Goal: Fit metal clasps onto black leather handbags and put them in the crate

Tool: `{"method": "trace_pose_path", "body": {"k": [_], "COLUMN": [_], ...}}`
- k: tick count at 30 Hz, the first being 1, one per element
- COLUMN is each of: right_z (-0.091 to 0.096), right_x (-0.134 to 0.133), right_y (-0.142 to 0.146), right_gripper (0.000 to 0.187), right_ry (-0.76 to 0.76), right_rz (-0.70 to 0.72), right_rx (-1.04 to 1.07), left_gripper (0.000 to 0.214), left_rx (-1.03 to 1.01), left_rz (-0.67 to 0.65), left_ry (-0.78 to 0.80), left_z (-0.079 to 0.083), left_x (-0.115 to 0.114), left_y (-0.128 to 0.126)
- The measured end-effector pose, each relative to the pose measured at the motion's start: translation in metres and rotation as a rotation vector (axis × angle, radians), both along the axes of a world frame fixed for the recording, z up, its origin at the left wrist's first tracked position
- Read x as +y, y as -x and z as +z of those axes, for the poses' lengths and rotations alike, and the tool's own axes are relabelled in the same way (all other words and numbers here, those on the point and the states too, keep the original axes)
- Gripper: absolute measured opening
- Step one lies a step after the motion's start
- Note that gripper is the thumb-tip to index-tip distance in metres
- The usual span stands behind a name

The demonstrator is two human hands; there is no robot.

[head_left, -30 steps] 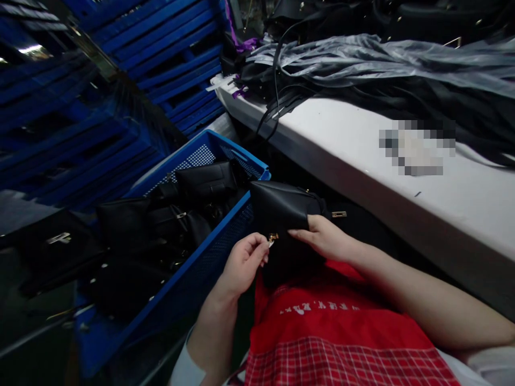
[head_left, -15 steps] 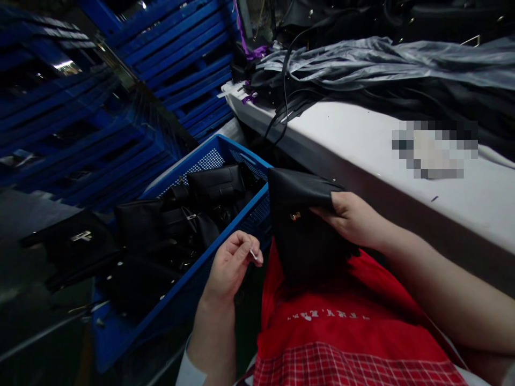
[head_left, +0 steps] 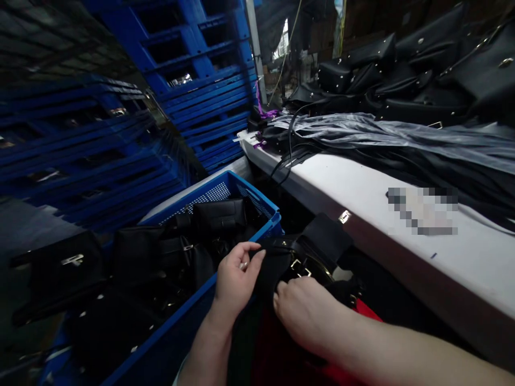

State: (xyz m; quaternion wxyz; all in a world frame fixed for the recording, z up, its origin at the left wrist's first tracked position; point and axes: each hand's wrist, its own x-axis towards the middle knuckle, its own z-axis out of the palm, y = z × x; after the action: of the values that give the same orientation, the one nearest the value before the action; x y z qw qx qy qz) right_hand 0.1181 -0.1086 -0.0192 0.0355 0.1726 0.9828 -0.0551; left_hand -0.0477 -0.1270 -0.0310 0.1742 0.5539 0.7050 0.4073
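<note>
A black handbag (head_left: 326,238) is held in front of my body, its flap tipped away and a gold clasp plate (head_left: 345,216) at the flap's edge. Gold buckles and a zip line show on it. My right hand (head_left: 308,311) is closed on the bag's near side, the fingertips partly hidden. At the bag's left edge, my left hand (head_left: 237,276) pinches the dark material between thumb and forefinger. A small whitish piece (head_left: 243,265) shows inside its curled fingers; I cannot make out what it is.
To the left, a blue plastic crate (head_left: 225,182) holds several black bags. A white table (head_left: 341,177) runs along the right, bearing black straps, clear plastic wrap (head_left: 362,131) and a pile of black bags (head_left: 402,69). Blue pallets (head_left: 213,112) are stacked behind.
The bag has turned and lowered, now showing its buckles and lifted flap. My right hand has moved left and down on it; my left hand has come to its edge. The view has tilted up.
</note>
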Motion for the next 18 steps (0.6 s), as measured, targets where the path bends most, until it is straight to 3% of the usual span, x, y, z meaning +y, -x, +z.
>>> {"method": "trace_pose_path", "body": {"k": [4,7,10,12,14,16,18], "right_z": [-0.017,-0.043,-0.074,-0.084,-0.08,-0.068,-0.058], "right_x": [-0.031,-0.057,-0.073,-0.077,-0.076,-0.073,-0.07], "right_y": [0.022,0.032,0.032,0.027,0.021,0.016,0.013], "right_gripper": [0.017,0.014,0.019,0.02,0.018,0.016,0.017], "right_ry": [0.06,0.151,0.214,0.227,0.227,0.23,0.246], "right_rz": [0.14,0.232,0.231,0.233,0.248,0.262,0.284], "right_rx": [0.003,-0.037,-0.017,0.044,0.034,-0.057,-0.135], "left_gripper": [0.067,0.079,0.085,0.08,0.068,0.057,0.059], "left_rx": [0.383,0.518,0.6,0.597,0.561,0.549,0.558], "left_rz": [-0.059,0.088,0.235,0.206,0.181,0.256,0.398], "left_ry": [0.158,0.315,0.484,0.604,0.627,0.521,0.404], "left_z": [0.025,0.022,0.011,0.005,0.002,0.0,-0.004], "left_x": [0.031,0.059,0.075,0.072,0.06,0.044,0.029], "left_y": [-0.011,0.002,0.034,0.057,0.076,0.089,0.097]}}
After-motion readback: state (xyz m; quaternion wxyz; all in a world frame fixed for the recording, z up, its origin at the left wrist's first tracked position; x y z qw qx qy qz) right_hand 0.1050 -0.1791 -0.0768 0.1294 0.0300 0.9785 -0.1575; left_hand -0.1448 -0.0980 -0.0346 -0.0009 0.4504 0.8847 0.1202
